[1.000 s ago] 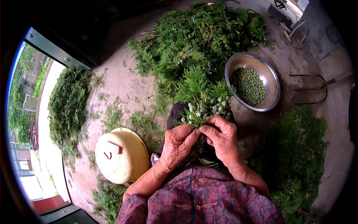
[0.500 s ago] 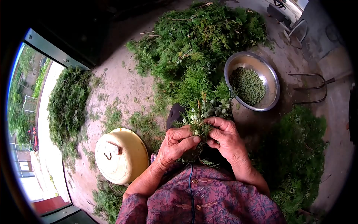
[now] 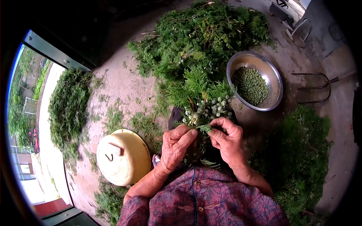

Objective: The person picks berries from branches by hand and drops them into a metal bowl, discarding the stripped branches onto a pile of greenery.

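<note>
An evergreen branch point(image 3: 194, 88) with scale-like leaves lies over my lap, its clusters of pale green cones point(image 3: 211, 108) just beyond my fingers. My left hand point(image 3: 177, 145) is closed, thumb and forefinger pinching one end of a small leafy sprig point(image 3: 204, 129). On the other side my right hand point(image 3: 228, 139) pinches the same sprig near its right end, fingers curled. Whether a cone sits between the fingertips is too small to tell. To the right of the branch stands a steel bowl point(image 3: 279, 88) partly filled with loose green cones point(image 3: 250, 84).
A big heap of cut branches point(image 3: 203, 34) covers the floor ahead. More cuttings lie at left point(image 3: 69, 105) and right point(image 3: 298, 158). An upturned yellowish basin point(image 3: 126, 160) sits left of my arm. A metal fork point(image 3: 316, 87) rests beyond the bowl.
Both hands have shifted slightly, and the right fingers have drawn away from the cone cluster. A small sprig now shows between the two hands, with the cones more exposed.
</note>
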{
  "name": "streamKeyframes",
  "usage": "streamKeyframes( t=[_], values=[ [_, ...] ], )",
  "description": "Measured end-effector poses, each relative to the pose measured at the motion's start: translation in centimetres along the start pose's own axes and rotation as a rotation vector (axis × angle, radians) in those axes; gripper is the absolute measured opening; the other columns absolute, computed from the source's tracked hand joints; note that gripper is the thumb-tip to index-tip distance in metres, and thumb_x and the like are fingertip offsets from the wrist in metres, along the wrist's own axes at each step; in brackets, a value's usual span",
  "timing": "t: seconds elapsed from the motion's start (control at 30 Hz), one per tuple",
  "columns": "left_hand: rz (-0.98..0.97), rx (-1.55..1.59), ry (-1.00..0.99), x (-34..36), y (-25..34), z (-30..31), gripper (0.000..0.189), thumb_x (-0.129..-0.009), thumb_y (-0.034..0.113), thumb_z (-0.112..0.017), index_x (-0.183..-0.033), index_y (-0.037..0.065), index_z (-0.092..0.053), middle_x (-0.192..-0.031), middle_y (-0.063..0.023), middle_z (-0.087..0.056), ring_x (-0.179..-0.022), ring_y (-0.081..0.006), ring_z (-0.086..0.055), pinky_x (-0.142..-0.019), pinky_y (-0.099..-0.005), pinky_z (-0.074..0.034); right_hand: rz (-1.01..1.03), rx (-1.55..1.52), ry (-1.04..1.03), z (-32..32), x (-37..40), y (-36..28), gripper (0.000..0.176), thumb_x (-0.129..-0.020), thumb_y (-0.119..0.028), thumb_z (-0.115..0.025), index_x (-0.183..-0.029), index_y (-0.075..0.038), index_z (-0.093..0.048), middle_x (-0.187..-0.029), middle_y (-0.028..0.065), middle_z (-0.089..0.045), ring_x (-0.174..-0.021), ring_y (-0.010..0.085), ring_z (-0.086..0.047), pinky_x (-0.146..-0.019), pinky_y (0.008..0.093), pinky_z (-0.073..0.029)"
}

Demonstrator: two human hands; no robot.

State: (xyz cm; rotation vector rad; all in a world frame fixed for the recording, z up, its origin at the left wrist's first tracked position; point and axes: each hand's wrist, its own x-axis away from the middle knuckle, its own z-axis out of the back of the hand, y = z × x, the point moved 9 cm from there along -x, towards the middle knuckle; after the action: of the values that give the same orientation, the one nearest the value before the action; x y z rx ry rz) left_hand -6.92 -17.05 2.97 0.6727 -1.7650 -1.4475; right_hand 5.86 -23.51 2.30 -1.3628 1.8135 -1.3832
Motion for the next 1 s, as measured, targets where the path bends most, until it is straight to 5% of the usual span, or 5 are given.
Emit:
streamKeyframes(
  t=[0.17,0.43,0.67,0.83,1.0],
  values=[
    [-0.051,0.290,0.252,0.6,-0.8,1.9,0.032,-0.087,0.009,-0.054,-0.118,0.003,-0.046,-0.077,-0.0010,-0.058,-0.065,-0.0077,-0.054,-0.061,-0.0221,-0.047,-0.230,-0.573,-0.129,-0.1,-0.5,1.2,0.017,-0.084,-0.009,-0.057,-0.099,-0.004,-0.051,-0.096,0.0117,-0.056,-0.059,0.0102,-0.051,-0.043,0.0207,-0.036],
    [-0.009,0.108,0.464,0.9,-2.0,5.0,0.013,-0.083,0.004,-0.053,-0.089,0.004,-0.064,-0.081,-0.0038,-0.058,-0.075,-0.0111,-0.051,-0.071,-0.0234,-0.042,-0.264,-0.429,-0.163,-1.4,-0.3,2.7,0.013,-0.089,-0.011,-0.055,-0.097,-0.002,-0.059,-0.079,0.0030,-0.059,-0.055,0.0064,-0.049,-0.041,0.0180,-0.032],
    [-0.506,-1.105,0.427,-0.2,4.4,3.1,0.016,-0.076,0.013,-0.063,-0.087,0.001,-0.063,-0.100,-0.0118,-0.058,-0.093,-0.0304,-0.052,-0.079,-0.0372,-0.042,-0.219,-0.221,-0.167,-1.7,-0.3,3.2,0.018,-0.090,-0.015,-0.055,-0.101,-0.001,-0.058,-0.080,0.0031,-0.059,-0.054,0.0055,-0.048,-0.039,0.0168,-0.031],
    [-0.144,-0.600,0.177,-3.0,1.3,3.5,0.031,-0.080,0.024,-0.064,-0.098,-0.002,-0.064,-0.085,-0.0170,-0.063,-0.082,-0.0304,-0.060,-0.076,-0.0372,-0.046,-0.232,-0.196,-0.163,-2.7,-0.2,3.0,0.016,-0.088,-0.010,-0.058,-0.102,-0.003,-0.059,-0.075,-0.0012,-0.056,-0.052,0.0024,-0.047,-0.041,0.0153,-0.032],
    [-0.008,-0.410,0.065,-3.5,-0.1,2.7,0.027,-0.080,0.016,-0.061,-0.100,-0.002,-0.063,-0.087,-0.0085,-0.065,-0.080,-0.0122,-0.059,-0.074,-0.0273,-0.047,-0.058,0.047,-0.090,-2.6,-0.6,1.0,0.014,-0.087,-0.007,-0.059,-0.100,-0.003,-0.059,-0.071,-0.0023,-0.054,-0.052,0.0019,-0.045,-0.044,0.0162,-0.035]
  ],
)
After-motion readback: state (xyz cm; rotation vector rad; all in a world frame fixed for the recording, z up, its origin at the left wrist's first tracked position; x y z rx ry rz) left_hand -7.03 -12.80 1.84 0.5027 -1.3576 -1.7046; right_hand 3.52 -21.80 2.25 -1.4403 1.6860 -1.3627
